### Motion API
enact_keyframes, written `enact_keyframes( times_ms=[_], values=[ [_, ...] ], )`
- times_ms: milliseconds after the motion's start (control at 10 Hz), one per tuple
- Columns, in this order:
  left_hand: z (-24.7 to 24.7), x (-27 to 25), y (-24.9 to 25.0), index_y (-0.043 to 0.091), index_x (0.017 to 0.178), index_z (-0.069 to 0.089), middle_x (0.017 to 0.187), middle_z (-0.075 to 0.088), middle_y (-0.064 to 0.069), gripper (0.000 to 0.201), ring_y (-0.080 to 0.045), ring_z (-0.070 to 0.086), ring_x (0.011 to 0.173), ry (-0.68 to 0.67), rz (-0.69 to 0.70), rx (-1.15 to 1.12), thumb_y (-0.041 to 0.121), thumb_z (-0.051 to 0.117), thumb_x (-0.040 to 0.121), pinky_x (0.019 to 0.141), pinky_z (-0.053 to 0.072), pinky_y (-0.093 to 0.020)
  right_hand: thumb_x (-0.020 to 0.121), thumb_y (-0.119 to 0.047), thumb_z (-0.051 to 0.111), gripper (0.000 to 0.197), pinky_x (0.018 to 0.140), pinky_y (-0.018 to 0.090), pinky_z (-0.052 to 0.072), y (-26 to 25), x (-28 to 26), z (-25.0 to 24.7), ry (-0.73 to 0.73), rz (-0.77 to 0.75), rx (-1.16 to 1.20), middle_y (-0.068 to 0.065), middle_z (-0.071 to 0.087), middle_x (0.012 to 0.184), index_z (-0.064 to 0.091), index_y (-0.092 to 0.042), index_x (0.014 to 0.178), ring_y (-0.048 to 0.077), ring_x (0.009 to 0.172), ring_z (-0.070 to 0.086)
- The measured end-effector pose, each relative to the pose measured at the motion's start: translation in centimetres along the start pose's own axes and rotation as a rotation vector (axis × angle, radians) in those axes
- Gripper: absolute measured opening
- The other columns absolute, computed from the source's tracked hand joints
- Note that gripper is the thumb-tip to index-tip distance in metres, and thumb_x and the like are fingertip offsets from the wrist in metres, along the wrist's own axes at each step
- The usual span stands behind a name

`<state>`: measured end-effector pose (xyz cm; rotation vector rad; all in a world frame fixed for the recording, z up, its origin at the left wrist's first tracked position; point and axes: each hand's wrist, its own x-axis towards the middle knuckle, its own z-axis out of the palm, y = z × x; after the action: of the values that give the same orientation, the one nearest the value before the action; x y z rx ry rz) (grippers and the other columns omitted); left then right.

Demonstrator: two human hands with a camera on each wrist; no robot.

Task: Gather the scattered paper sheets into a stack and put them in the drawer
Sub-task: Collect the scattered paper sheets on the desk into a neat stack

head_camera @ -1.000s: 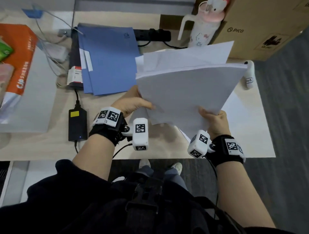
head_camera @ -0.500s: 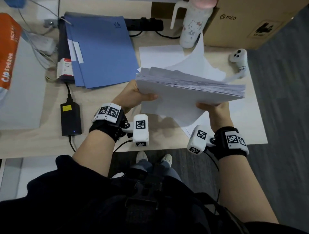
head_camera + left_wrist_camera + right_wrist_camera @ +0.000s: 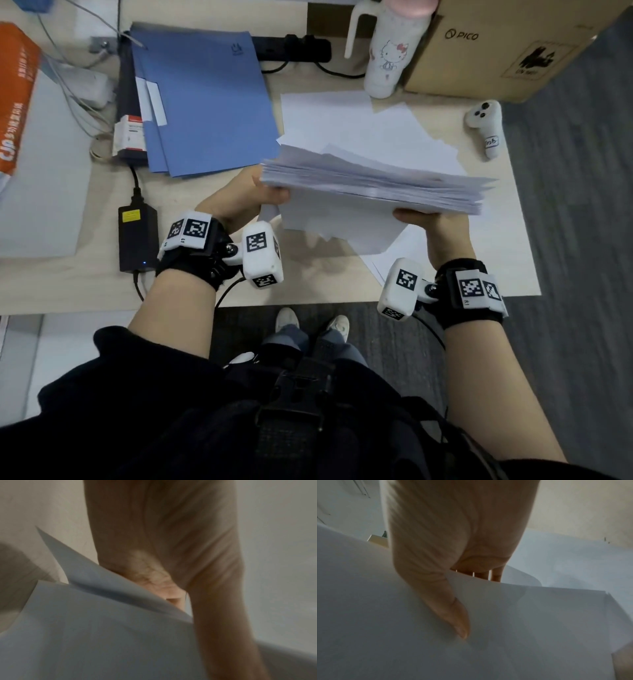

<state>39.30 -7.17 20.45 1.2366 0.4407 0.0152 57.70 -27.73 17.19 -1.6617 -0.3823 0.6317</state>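
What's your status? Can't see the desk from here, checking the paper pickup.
Both hands, left and right, grip the paper stack above the desk. Loose sheets still on the desk. No drawer in view.

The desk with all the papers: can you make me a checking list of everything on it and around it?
Surface: pale wooden desk, loose paper sheets lying on its right part.
Job's things: paper stack held above the desk, edges uneven; no drawer seen.
Clutter: blue folders, white bottle, white controller, cardboard box, orange package.
Grippers: left hand grips the stack's left end; right hand grips its near right edge.
Cables: black power adapter, power strip, white cords.
Surroundings: grey carpet, the person's shoes.
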Motion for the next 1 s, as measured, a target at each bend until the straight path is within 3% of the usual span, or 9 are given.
enact_keyframes(
  times_ms=[100, 200, 300, 400, 500, 600, 700, 900, 1000],
  values=[
    [0.4, 0.1, 0.2, 0.029, 0.086, 0.074, 0.083, 0.072, 0.02, 0.017, 0.007, 0.065, 0.081, 0.05, -0.092, -0.124, 0.023, 0.058, 0.091, 0.073, 0.05, -0.01, 0.051, 0.003, 0.078, 0.054, 0.079, 0.032, 0.055, 0.4, 0.5, -0.1, 0.004, 0.009, 0.075, 0.006, 0.071, 0.09, 0.062, 0.005, 0.102, 0.022, 0.085, 0.067],
    [-0.4, 0.3, -0.6, -0.004, 0.103, 0.056, 0.099, 0.072, -0.01, 0.035, -0.017, 0.067, 0.091, 0.056, -0.078, -0.245, 0.023, 0.033, 0.098, 0.081, 0.05, -0.029, 0.051, 0.002, 0.079, 0.067, 0.084, 0.036, 0.055, 0.6, 0.6, -0.1, -0.001, 0.01, 0.099, 0.021, 0.067, 0.104, 0.055, 0.013, 0.112, 0.029, 0.093, 0.066],
    [-1.1, 0.4, 0.0, -0.032, 0.089, 0.054, 0.095, 0.049, -0.056, 0.056, -0.036, 0.059, 0.104, -0.152, 0.029, -0.512, 0.02, 0.035, 0.095, 0.098, 0.042, -0.044, 0.051, 0.003, 0.077, 0.049, 0.077, 0.032, 0.054, 0.3, 0.6, 0.1, -0.004, 0.01, 0.087, 0.01, 0.072, 0.09, 0.063, 0.01, 0.098, 0.024, 0.084, 0.067],
    [-1.7, 1.8, -2.2, 0.031, 0.075, 0.078, 0.084, 0.075, 0.009, 0.023, 0.003, 0.067, 0.084, -0.017, -0.023, 0.177, 0.018, 0.06, 0.08, 0.081, 0.051, -0.012, 0.052, 0.005, 0.074, 0.03, 0.072, 0.026, 0.052, 0.1, 0.4, 0.2, -0.011, 0.007, 0.097, -0.007, 0.073, 0.073, 0.068, -0.004, 0.08, 0.015, 0.073, 0.066],
    [-1.7, 1.7, -1.5, 0.033, 0.109, 0.067, 0.093, 0.073, 0.018, 0.044, 0.005, 0.065, 0.09, -0.139, -0.123, 0.101, 0.032, 0.077, 0.066, 0.075, 0.048, -0.007, 0.051, 0.003, 0.074, 0.03, 0.068, 0.022, 0.052, -0.1, 0.2, 0.3, -0.007, 0.014, 0.102, -0.01, 0.072, 0.068, 0.067, -0.005, 0.079, 0.011, 0.068, 0.066],
    [-2.1, 2.2, -2.2, 0.021, 0.129, 0.048, 0.112, 0.069, 0.01, 0.096, -0.004, 0.064, 0.102, -0.223, -0.176, 0.139, 0.059, 0.084, 0.048, 0.083, 0.048, -0.013, 0.053, 0.002, 0.073, 0.03, 0.067, 0.019, 0.051, -0.1, 0.0, 0.4, -0.008, 0.03, 0.113, -0.011, 0.071, 0.067, 0.067, 0.0, 0.082, 0.008, 0.067, 0.065],
    [-1.5, 2.2, -1.9, 0.023, 0.135, 0.043, 0.125, 0.062, 0.006, 0.103, -0.01, 0.061, 0.111, -0.27, -0.207, 0.153, 0.063, 0.082, 0.048, 0.089, 0.047, -0.017, 0.061, 0.006, 0.073, 0.044, 0.069, 0.017, 0.05, -0.3, -0.2, 0.5, -0.018, 0.034, 0.125, -0.009, 0.073, 0.075, 0.065, 0.011, 0.104, 0.007, 0.075, 0.066],
    [0.1, 2.7, -1.7, 0.025, 0.119, 0.058, 0.118, 0.064, 0.008, 0.043, -0.002, 0.059, 0.107, -0.134, -0.215, 0.29, 0.027, 0.072, 0.079, 0.084, 0.045, -0.006, 0.057, 0.007, 0.066, 0.05, 0.076, 0.018, 0.051, -0.7, 0.2, 1.1, 0.046, 0.024, 0.187, -0.013, 0.074, 0.079, 0.067, -0.006, 0.105, 0.002, 0.082, 0.065],
    [1.0, 2.7, -1.7, 0.016, 0.102, 0.065, 0.083, 0.068, 0.022, 0.014, 0.012, 0.059, 0.075, -0.022, -0.112, 0.38, 0.011, 0.056, 0.092, 0.068, 0.042, -0.002, 0.056, 0.007, 0.068, 0.041, 0.075, 0.016, 0.05, -0.5, 0.5, 1.2, 0.074, 0.026, 0.204, -0.01, 0.074, 0.081, 0.072, -0.013, 0.091, 0.004, 0.081, 0.066]
  ],
)
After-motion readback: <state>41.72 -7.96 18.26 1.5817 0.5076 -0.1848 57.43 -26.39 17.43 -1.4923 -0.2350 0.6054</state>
